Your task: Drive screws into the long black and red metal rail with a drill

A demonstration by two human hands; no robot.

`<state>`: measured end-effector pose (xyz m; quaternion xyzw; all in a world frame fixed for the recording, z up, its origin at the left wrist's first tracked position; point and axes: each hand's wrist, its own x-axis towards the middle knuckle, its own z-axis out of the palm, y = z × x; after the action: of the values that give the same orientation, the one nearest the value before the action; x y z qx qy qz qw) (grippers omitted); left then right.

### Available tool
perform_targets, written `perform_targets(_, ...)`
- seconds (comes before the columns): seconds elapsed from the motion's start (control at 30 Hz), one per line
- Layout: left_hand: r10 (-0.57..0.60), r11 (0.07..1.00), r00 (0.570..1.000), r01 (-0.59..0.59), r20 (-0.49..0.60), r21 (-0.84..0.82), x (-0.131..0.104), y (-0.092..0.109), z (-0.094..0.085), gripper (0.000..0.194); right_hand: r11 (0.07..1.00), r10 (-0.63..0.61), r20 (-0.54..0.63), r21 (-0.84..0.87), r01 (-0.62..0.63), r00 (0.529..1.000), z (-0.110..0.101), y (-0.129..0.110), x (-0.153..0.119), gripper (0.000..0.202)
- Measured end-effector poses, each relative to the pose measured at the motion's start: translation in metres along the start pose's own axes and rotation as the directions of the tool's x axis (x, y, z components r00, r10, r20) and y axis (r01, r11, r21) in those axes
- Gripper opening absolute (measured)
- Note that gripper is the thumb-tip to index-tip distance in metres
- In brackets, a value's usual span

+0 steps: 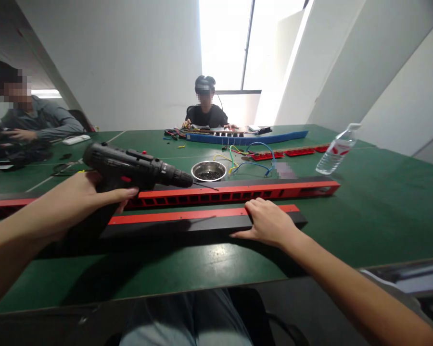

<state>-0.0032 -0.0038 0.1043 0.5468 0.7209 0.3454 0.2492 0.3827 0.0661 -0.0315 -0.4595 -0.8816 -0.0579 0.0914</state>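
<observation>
My left hand (90, 194) is wrapped round the grip of a black cordless drill (130, 166). Its long thin bit points right, above a red and black slotted metal housing (202, 194). Nearer to me lies a second long bar, the black and red housing (187, 223), parallel to the first. My right hand (269, 222) grips this nearer housing close to its right end, fingers over the top and thumb along the front side. Just behind the far housing stands a steel bowl (208, 171) with many small dark pieces, probably screws, in it.
A water bottle (337, 150) stands at the right. Coloured wires (252, 161) and red socket strips (288, 152) lie behind the housings. Across the green table (375, 202), a person (206, 113) works at a blue strip (245, 139); another person (39, 115) sits at the left.
</observation>
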Motion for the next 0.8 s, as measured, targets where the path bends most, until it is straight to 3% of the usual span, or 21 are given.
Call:
perform_targets(0.07, -0.134, 0.969, 0.983, 0.157, 0.128, -0.190, 0.000, 0.001, 0.015, 0.041, 0.999, -0.007, -0.002, 0.035, 0.007, 1.000, 0.002, -0.020, 0.011, 0.083)
perform_targets(0.13, -0.191, 0.907, 0.945, 0.274, 0.267, -0.321, 0.005, -0.003, 0.029, 0.038, 0.997, -0.006, 0.001, 0.077, 0.006, 1.000, 0.003, -0.040, 0.021, 0.084)
perform_targets(0.27, -0.137, 0.794, 0.897, 0.353, 0.420, -0.495, 0.024, -0.026, 0.052, 0.033, 0.983, 0.012, -0.001, 0.185, -0.012, 1.000, 0.000, -0.065, 0.032, 0.082)
perform_targets(0.33, -0.113, 0.712, 0.879, 0.398, 0.464, -0.579, 0.031, -0.040, 0.062, 0.029, 0.943, 0.037, -0.002, 0.331, -0.034, 0.999, -0.003, -0.066, 0.034, 0.075)
perform_targets(0.4, -0.100, 0.643, 0.875, 0.421, 0.474, -0.640, 0.035, -0.052, 0.072, 0.026, 0.805, 0.122, -0.020, 0.586, -0.088, 0.992, -0.005, -0.059, 0.037, 0.066)
perform_targets(0.47, -0.073, 0.611, 0.883, 0.406, 0.463, -0.679, 0.035, -0.061, 0.078, 0.022, 0.542, 0.261, -0.017, 0.830, -0.132, 0.965, -0.004, -0.046, 0.044, 0.057)
perform_targets(0.53, -0.047, 0.586, 0.890, 0.392, 0.454, -0.709, 0.034, -0.066, 0.081, 0.020, 0.282, 0.368, 0.050, 0.945, -0.163, 0.928, -0.003, -0.033, 0.054, 0.051)
perform_targets(0.6, -0.036, 0.560, 0.887, 0.400, 0.461, -0.726, 0.032, -0.069, 0.082, 0.018, 0.114, 0.402, 0.141, 0.973, -0.202, 0.905, -0.004, -0.021, 0.068, 0.049)
perform_targets(0.67, -0.029, 0.547, 0.884, 0.404, 0.466, -0.733, 0.031, -0.070, 0.081, 0.018, 0.038, 0.404, 0.154, 0.982, -0.185, 0.902, -0.007, -0.013, 0.084, 0.050)
perform_targets(0.8, 0.026, 0.507, 0.901, 0.362, 0.434, -0.782, 0.029, -0.074, 0.080, 0.014, 0.148, 0.390, 0.031, 0.984, -0.096, 0.921, -0.016, -0.011, 0.114, 0.049)
